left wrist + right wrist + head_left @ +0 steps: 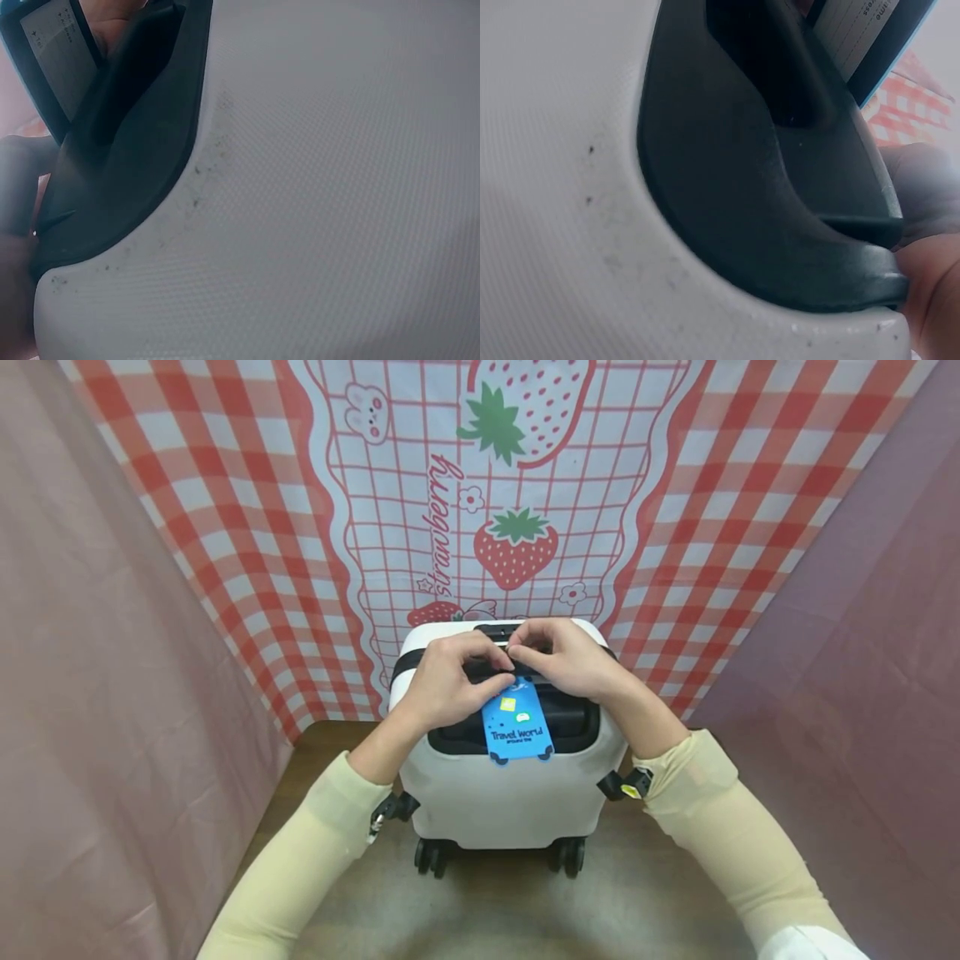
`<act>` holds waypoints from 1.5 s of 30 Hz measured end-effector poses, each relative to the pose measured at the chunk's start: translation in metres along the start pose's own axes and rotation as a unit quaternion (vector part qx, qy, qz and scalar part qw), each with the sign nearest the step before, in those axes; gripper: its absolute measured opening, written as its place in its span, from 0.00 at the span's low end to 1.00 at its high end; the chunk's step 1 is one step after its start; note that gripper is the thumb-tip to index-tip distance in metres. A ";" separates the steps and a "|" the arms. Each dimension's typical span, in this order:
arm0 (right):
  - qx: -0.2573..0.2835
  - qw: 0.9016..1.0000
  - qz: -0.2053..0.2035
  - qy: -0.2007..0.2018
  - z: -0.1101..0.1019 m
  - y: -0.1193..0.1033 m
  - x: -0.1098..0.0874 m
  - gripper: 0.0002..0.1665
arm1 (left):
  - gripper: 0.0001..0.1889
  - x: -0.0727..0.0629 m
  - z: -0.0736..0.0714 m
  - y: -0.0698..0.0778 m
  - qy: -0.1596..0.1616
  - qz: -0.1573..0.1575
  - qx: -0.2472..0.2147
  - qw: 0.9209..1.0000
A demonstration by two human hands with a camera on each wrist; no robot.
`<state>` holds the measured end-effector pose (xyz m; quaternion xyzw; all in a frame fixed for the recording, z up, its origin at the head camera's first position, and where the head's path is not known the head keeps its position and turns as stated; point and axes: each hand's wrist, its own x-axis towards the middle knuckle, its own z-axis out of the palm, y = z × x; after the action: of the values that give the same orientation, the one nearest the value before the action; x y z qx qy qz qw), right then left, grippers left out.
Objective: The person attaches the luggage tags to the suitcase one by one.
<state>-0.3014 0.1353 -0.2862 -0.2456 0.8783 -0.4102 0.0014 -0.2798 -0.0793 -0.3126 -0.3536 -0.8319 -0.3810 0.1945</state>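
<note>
A white suitcase (510,802) stands upright on its wheels, with a black recessed handle area (573,714) at its upper front. Over that recess hangs a blue luggage tag (517,727) printed "Travel World". My left hand (450,681) bends over the top of the suitcase, its thumb and fingertips pinching at the tag's upper end. Opposite it, my right hand (566,658) pinches at the tag's strap with thumb and forefinger, close to the left fingertips. The strap itself is mostly hidden by the fingers. The left wrist view shows the tag's white label side (60,56).
The suitcase stands on a brown wooden surface (337,893). Behind it hangs a red-and-white checked strawberry cloth (517,552). Pink curtains close in the left side (127,693) and the right side (840,693). Black suitcase wheels (573,856) show below.
</note>
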 end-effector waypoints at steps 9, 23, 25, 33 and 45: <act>0.004 1.000 0.001 0.009 0.001 0.002 -0.001 0.11 | 0.05 0.000 0.001 -0.001 0.005 0.013 0.008 1.000; -0.001 1.000 0.012 0.022 0.002 0.000 -0.001 0.12 | 0.08 -0.001 0.001 0.000 0.011 -0.005 0.019 1.000; 0.001 1.000 0.014 0.022 0.002 0.001 -0.001 0.12 | 0.08 -0.002 0.001 0.000 0.011 -0.004 0.017 1.000; 0.014 1.000 0.017 0.021 0.003 0.001 -0.001 0.12 | 0.07 -0.002 0.002 -0.002 0.014 0.003 0.012 1.000; 0.017 1.000 0.009 0.023 0.002 0.000 -0.002 0.12 | 0.02 -0.001 0.002 -0.002 0.023 0.017 -0.006 1.000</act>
<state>-0.2994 0.1349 -0.2883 -0.2277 0.8731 -0.4311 -0.0111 -0.2811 -0.0787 -0.3153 -0.3602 -0.8187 -0.3907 0.2175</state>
